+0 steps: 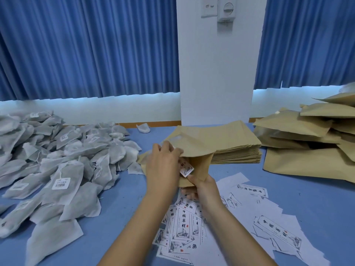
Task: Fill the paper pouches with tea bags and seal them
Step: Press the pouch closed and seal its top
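A brown paper pouch [194, 144] is lifted off the table in the middle, its mouth turned toward me. My left hand [163, 166] grips the pouch's left edge with curled fingers. My right hand [203, 186] pinches the lower edge of the pouch, with a small printed label [185, 168] lying against the paper just above its thumb. A large heap of grey-white tea bags [57, 164] with strings and barcode tags covers the table's left side. A neat stack of flat pouches [236, 150] lies just behind the held pouch.
Filled brown pouches [311, 131] are piled at the right. Printed label sheets and white backing scraps [184, 225] litter the blue table [123, 198] under my forearms. A white pillar [217, 73] and blue curtains [86, 47] stand behind the table.
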